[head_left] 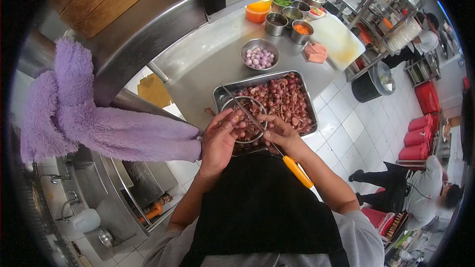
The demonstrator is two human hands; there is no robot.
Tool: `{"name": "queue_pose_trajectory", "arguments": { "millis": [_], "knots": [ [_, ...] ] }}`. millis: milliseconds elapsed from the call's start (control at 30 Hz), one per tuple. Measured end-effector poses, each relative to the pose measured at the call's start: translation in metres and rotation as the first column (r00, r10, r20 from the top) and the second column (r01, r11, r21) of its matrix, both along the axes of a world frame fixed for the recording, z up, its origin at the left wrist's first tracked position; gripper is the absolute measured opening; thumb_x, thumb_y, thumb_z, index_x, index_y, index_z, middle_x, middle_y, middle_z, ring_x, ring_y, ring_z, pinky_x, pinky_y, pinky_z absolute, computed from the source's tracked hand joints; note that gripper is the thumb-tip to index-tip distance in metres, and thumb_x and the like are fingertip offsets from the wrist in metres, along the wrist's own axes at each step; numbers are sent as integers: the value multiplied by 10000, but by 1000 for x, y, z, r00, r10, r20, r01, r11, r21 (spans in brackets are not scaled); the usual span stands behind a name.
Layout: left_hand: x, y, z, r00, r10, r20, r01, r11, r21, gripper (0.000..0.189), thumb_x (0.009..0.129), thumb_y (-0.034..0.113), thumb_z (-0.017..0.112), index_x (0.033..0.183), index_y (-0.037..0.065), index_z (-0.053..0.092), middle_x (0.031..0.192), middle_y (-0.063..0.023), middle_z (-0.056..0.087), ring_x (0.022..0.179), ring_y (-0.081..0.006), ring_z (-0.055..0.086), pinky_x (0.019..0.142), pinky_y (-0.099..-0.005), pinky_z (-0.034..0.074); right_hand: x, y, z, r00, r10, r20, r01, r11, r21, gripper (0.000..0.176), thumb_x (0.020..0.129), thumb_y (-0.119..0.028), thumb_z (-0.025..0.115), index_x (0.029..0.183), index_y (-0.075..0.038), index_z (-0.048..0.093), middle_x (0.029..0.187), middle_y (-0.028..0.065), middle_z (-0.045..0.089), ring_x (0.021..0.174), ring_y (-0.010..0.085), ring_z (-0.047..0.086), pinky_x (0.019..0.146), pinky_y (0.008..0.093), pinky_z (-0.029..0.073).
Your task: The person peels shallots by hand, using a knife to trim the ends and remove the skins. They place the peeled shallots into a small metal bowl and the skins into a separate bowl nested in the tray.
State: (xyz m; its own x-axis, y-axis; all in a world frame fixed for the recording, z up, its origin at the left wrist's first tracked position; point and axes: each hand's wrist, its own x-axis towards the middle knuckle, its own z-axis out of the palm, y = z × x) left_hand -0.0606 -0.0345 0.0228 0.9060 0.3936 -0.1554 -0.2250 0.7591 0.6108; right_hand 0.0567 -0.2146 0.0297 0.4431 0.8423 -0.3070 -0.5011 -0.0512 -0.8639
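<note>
My left hand (220,136) is closed around a small reddish shallot (236,117) at its fingertips, above a round metal bowl (264,135) with skins in it. Gripped in my right hand (285,138) is a knife with a yellow handle (298,171); its long blade (234,98) slants up and left across the bowl, close to the shallot. That bowl sits in the near left part of a rectangular metal tray (310,104) full of unpeeled shallots (289,96). Beyond the tray stands a metal bowl (245,62) of peeled shallots (259,57).
Several small metal containers (275,25), an orange tub (256,16), a folded pink cloth (315,52) and a white cutting board (341,44) occupy the far counter. A purple fluffy cloth (118,123) hangs at left. Two people (425,188) are at right, near a dark bin (368,84).
</note>
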Motion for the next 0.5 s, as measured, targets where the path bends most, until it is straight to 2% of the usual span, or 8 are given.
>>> {"name": "queue_pose_trajectory", "arguments": {
  "millis": [133,233,300,400,500],
  "knots": [
    [4,-6,-5,999,32,40,-35,998,60,341,957,57,555,1288,-3,497,1209,-137,607,1041,-225,607,907,-373,491,-5,-1,20,997,21,67,-22,1000,14,592,918,-200,682,1426,-124,388,852,-13,566,753,71,515,689,222,419],
    [4,-10,-6,997,67,37,-70,992,101,343,944,17,567,1283,-2,513,1220,-120,599,1079,-219,602,951,-378,493,-14,6,41,964,52,260,-64,997,39,664,886,-93,701,1443,-101,339,865,1,575,801,64,515,704,223,406],
    [3,-11,-8,997,81,17,-82,991,110,343,935,-13,577,1274,3,530,1233,-108,591,1097,-213,597,968,-375,496,-17,12,41,956,38,291,-62,996,71,666,884,-92,703,1441,-91,338,857,4,574,797,65,515,700,222,403],
    [1,-11,-9,994,84,76,-89,994,69,366,928,-20,585,1288,5,522,1248,-110,584,1118,-205,590,986,-372,491,-17,14,43,940,38,339,-79,991,110,670,877,-91,707,1436,-74,338,834,4,572,774,64,512,687,221,398],
    [-1,-12,1,998,52,28,-54,997,55,364,942,18,570,1297,-7,492,1234,-107,586,1142,-193,575,1045,-366,444,-16,14,39,930,40,364,-88,990,114,672,870,-89,712,1432,-63,345,798,-1,568,735,62,502,673,223,393]
  ]
}}
